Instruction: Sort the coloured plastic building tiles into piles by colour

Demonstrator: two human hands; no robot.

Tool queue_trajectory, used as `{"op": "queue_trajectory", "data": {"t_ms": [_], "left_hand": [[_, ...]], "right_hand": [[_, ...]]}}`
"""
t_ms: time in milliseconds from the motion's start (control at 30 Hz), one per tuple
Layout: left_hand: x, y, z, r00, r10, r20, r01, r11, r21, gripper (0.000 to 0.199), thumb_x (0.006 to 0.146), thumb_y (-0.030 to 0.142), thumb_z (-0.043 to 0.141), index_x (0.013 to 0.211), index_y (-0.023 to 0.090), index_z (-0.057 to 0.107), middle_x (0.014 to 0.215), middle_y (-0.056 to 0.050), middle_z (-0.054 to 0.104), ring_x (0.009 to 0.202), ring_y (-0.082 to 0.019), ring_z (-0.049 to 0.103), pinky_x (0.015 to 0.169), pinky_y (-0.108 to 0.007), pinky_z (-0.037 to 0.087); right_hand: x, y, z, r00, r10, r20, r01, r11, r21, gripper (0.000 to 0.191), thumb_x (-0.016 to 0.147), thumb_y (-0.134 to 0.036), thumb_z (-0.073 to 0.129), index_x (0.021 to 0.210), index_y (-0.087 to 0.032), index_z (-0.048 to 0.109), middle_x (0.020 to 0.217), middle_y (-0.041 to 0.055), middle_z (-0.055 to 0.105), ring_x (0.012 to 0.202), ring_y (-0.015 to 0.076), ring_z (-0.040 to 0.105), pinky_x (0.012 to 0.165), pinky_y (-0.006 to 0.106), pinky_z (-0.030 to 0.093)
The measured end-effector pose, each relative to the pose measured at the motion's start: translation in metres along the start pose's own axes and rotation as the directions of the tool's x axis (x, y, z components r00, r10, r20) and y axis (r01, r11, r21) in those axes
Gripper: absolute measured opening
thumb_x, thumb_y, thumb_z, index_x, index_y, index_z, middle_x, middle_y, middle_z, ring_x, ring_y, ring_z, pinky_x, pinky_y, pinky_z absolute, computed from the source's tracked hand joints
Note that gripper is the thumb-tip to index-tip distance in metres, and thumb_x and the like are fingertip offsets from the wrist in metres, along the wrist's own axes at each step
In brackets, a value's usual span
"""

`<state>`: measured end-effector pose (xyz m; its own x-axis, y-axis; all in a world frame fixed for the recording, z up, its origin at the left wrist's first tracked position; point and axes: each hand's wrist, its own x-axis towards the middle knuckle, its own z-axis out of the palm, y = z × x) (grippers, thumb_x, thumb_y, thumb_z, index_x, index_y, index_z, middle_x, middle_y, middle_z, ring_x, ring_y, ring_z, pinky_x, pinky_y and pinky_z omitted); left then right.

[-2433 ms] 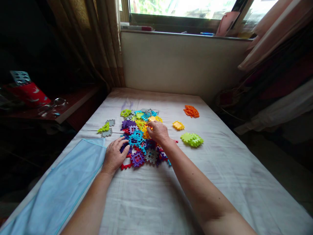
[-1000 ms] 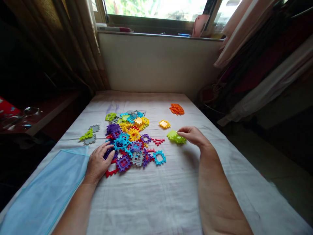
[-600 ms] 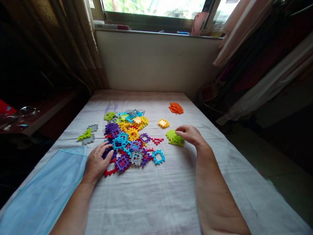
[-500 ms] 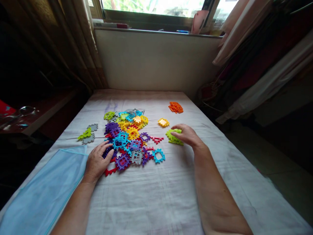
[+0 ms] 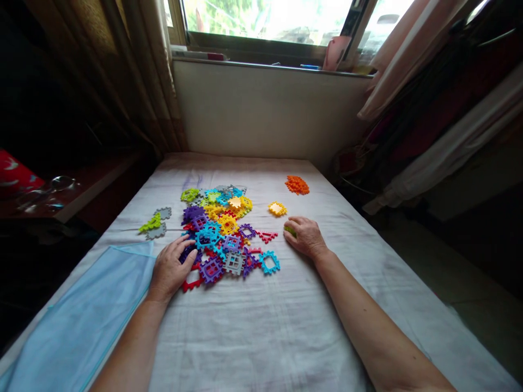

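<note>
On the white sheet lies a pile of interlocking plastic tiles (image 5: pixel 211 269) in purple, blue, yellow, red and grey. My left hand (image 5: pixel 170 268) rests at the pile's near left edge, fingers spread a little over dark purple tiles, gripping nothing I can see. Right of the pile, my right hand (image 5: pixel 307 236) curls over the lime-green tiles (image 5: pixel 290 231); only a small part of them shows past the fingers. Close ahead of this hand sits a small yellow stack (image 5: pixel 277 208). Farther back is a heap of orange tiles (image 5: pixel 297 185).
Left of the pile lie grey and lime-green pieces (image 5: pixel 152 222). A pale blue mesh bag (image 5: pixel 87 305) spreads along the left side of the bed sheet (image 5: pixel 245 337). A low wall (image 5: pixel 265 111) under the window closes off the far end, and clothes (image 5: pixel 445 139) hang at the right.
My right hand has closed down over the lime-green tiles, covering most of them. My left hand stays on the pile. The whole view has shifted slightly as the head moved.
</note>
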<state>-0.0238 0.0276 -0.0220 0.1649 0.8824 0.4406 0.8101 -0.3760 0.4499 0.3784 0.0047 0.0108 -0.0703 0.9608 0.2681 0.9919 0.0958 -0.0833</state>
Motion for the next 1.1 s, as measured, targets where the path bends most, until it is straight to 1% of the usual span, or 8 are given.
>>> {"op": "queue_trajectory", "data": {"t_ms": [233, 400, 467, 567, 700, 800, 933, 1100], "left_hand": [[0.001, 0.003, -0.002, 1.000, 0.002, 0.004, -0.002, 1.000, -0.007, 0.033, 0.086, 0.046, 0.049, 0.104, 0.025, 0.069, 0.123, -0.007, 0.068, 0.115, -0.027, 0.062, 0.106, -0.046, 0.045], [0.000, 0.004, -0.001, 1.000, -0.008, 0.001, 0.008, 1.000, -0.014, 0.033, 0.087, 0.045, 0.050, 0.103, 0.024, 0.069, 0.125, -0.008, 0.068, 0.115, -0.027, 0.063, 0.105, -0.046, 0.046], [0.000, 0.004, -0.001, 1.000, -0.010, -0.003, 0.010, 1.000, -0.014, 0.033, 0.087, 0.045, 0.050, 0.103, 0.024, 0.069, 0.125, -0.008, 0.068, 0.115, -0.028, 0.063, 0.105, -0.047, 0.046], [-0.001, 0.005, -0.001, 1.000, -0.012, -0.007, 0.011, 1.000, -0.013, 0.033, 0.087, 0.045, 0.051, 0.104, 0.023, 0.069, 0.125, -0.009, 0.068, 0.114, -0.028, 0.063, 0.104, -0.046, 0.046], [0.000, 0.006, -0.002, 1.000, -0.002, -0.005, 0.002, 1.000, -0.009, 0.033, 0.087, 0.045, 0.050, 0.103, 0.023, 0.070, 0.124, -0.008, 0.068, 0.114, -0.028, 0.063, 0.104, -0.046, 0.047], [-0.001, 0.005, -0.002, 1.000, 0.002, -0.007, -0.002, 1.000, -0.005, 0.033, 0.088, 0.044, 0.051, 0.104, 0.023, 0.070, 0.124, -0.008, 0.068, 0.113, -0.028, 0.063, 0.103, -0.047, 0.047], [-0.001, 0.004, -0.001, 1.000, 0.000, -0.009, 0.000, 1.000, 0.004, 0.032, 0.088, 0.044, 0.051, 0.104, 0.024, 0.070, 0.125, -0.007, 0.068, 0.112, -0.028, 0.064, 0.101, -0.047, 0.049], [-0.002, 0.003, -0.001, 1.000, 0.016, -0.018, -0.016, 1.000, 0.005, 0.031, 0.089, 0.044, 0.051, 0.106, 0.024, 0.070, 0.124, -0.007, 0.068, 0.113, -0.027, 0.064, 0.101, -0.047, 0.048]], "right_hand": [[-0.003, 0.028, -0.001, 0.992, 0.123, -0.034, -0.124, 0.991, -0.048, 0.027, 0.088, -0.031, 0.053, 0.104, -0.023, 0.073, 0.122, 0.0081, 0.069, 0.109, 0.0249, 0.061, 0.089, 0.037, 0.040], [-0.003, 0.029, 0.000, 0.986, 0.131, -0.103, -0.139, 0.988, -0.068, 0.026, 0.088, -0.035, 0.055, 0.100, -0.023, 0.074, 0.122, 0.0103, 0.069, 0.119, 0.0294, 0.055, 0.102, 0.047, 0.030], [0.002, 0.019, -0.003, 0.978, 0.133, -0.158, -0.144, 0.988, -0.059, 0.027, 0.087, -0.035, 0.055, 0.103, -0.023, 0.073, 0.126, 0.0112, 0.067, 0.125, 0.0311, 0.051, 0.106, 0.051, 0.025], [0.017, -0.006, -0.007, 0.979, 0.098, -0.178, -0.096, 0.995, 0.017, 0.027, 0.089, -0.033, 0.055, 0.107, -0.022, 0.073, 0.125, 0.0112, 0.068, 0.123, 0.0289, 0.053, 0.106, 0.047, 0.029], [0.046, -0.046, -0.003, 0.994, 0.027, -0.109, -0.009, 0.986, 0.166, 0.023, 0.090, -0.028, 0.055, 0.101, -0.023, 0.074, 0.119, 0.0085, 0.070, 0.113, 0.0242, 0.060, 0.100, 0.039, 0.040], [0.067, -0.072, 0.006, 0.999, 0.017, -0.049, -0.005, 0.970, 0.242, 0.024, 0.089, -0.024, 0.056, 0.106, -0.023, 0.073, 0.120, 0.0078, 0.070, 0.111, 0.0224, 0.062, 0.098, 0.035, 0.044], [0.088, -0.098, 0.012, 0.996, 0.085, 0.038, -0.091, 0.968, 0.235, 0.031, 0.089, -0.025, 0.055, 0.117, -0.024, 0.070, 0.125, 0.0075, 0.067, 0.113, 0.0224, 0.061, 0.097, 0.033, 0.046], [0.099, -0.113, 0.012, 0.953, 0.249, 0.171, -0.270, 0.956, 0.115, 0.031, 0.092, -0.026, 0.049, 0.110, -0.024, 0.074, 0.120, 0.0089, 0.066, 0.109, 0.0235, 0.062, 0.088, 0.032, 0.049]]}}
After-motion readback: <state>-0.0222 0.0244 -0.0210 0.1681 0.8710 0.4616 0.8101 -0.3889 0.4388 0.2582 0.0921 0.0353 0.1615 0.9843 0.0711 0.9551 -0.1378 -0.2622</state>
